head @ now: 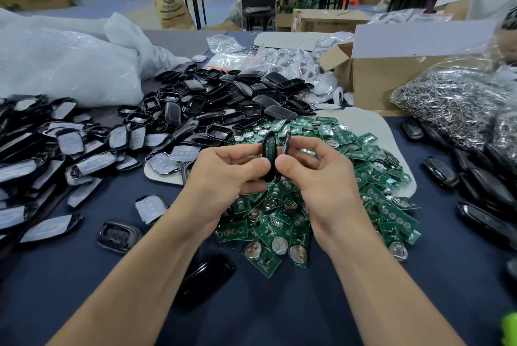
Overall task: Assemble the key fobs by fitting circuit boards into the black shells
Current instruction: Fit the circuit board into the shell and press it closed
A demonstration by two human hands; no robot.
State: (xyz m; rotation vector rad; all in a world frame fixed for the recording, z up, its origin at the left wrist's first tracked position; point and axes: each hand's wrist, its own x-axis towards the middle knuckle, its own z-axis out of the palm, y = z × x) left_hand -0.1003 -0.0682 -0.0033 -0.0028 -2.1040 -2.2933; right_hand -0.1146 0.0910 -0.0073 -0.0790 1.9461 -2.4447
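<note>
Above the circuit boards on the bench, your left hand is pinching a board-filled black shell and your right hand is pinching a second shell half, edge-on and partly hidden.

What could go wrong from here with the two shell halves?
The black plastic shell half in the left hand stands on edge with a green board inside; it may shift before the right hand's black cover half closes. A dropped part could get lost in the heap of loose green circuit boards below.
</note>
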